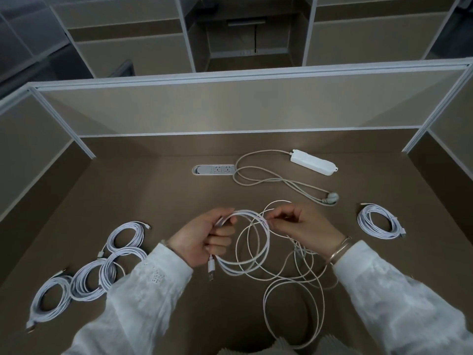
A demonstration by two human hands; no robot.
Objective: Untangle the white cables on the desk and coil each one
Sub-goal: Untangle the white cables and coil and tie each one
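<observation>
My left hand (204, 239) grips a partly wound coil of white cable (252, 242) above the brown desk; its USB plug (211, 269) hangs below my palm. My right hand (302, 228) pinches a strand of the same cable at the coil's top right. The rest of that cable lies in loose loops (294, 303) down to the front edge of the desk. Several finished white coils lie at the left: one (126, 235), another (120, 265), a third (85, 281) and one nearest the front (50, 301). One more finished coil (378, 221) lies at the right.
A white power strip (313, 162) with its grey cord (271, 179) and plug (331, 198) lies at the back right. A built-in socket panel (213, 169) sits at the back centre of the desk (153, 196). Partition walls (230, 108) enclose three sides.
</observation>
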